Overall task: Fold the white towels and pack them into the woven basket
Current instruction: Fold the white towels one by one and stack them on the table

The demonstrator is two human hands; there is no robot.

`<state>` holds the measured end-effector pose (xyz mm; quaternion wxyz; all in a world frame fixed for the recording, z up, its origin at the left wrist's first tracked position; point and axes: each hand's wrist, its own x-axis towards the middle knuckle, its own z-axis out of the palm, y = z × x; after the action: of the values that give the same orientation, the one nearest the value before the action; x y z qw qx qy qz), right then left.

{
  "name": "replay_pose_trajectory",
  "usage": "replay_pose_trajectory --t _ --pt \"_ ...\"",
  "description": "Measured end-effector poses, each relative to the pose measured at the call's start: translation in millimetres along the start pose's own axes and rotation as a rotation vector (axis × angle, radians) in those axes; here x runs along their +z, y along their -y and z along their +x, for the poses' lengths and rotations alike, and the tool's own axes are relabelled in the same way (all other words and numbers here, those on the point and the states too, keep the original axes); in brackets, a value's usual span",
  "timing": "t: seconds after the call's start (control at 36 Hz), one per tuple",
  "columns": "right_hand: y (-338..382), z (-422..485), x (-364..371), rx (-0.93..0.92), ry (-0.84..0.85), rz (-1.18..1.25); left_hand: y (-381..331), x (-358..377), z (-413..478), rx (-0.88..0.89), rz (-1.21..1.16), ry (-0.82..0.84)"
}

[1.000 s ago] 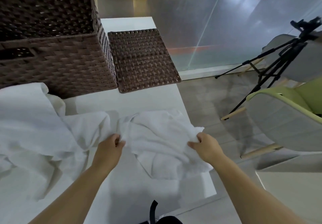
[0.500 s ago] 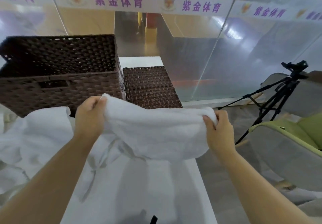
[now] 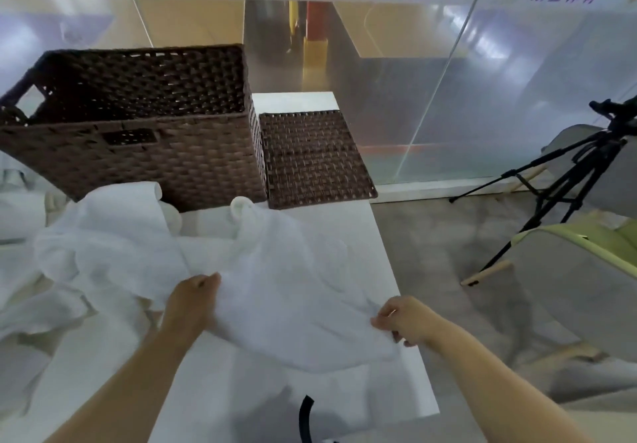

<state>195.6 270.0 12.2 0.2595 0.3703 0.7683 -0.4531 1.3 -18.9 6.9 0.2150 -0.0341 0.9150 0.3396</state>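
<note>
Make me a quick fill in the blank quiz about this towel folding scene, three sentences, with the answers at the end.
1. The left hand and the right hand each grip an edge of the same white ____.
2. The flat woven lid lies on the table to the ____ of the woven basket.
3. A black ____ stands on the floor near the green chair.
Missing words: towel; right; tripod.
</note>
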Motion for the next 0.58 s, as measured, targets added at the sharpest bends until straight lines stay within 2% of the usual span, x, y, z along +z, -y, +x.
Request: replay_pose_trajectory --t 0.08,0.14,0.25,0.33,0.47,0.58 --pt "-11.6 7.2 17.4 0.009 0.047 -0.186 25.1 8.6 -10.9 -0.021 0.012 0.023" --pt "-16.1 14.6 26.0 0.019 0.019 -0.225 39.1 13.3 -14.0 -0.009 0.047 0.046" --pt "-13.5 29.5 35.3 0.045 -0.185 -0.085 57.1 17.1 -14.9 -0.016 0.066 0.044" --pt "-6.1 43.4 37.9 0.034 -0.273 -0.045 61.4 19.6 -14.5 -0.010 0.030 0.019" --pt "9.6 67.2 36.5 0.041 -0.270 -0.012 50.7 19.7 -8.7 0.067 0.079 -0.042" --pt "19.0 80.2 34.9 0.016 -0.272 -0.074 37.6 23.1 -0.7 0.130 0.087 -0.028"
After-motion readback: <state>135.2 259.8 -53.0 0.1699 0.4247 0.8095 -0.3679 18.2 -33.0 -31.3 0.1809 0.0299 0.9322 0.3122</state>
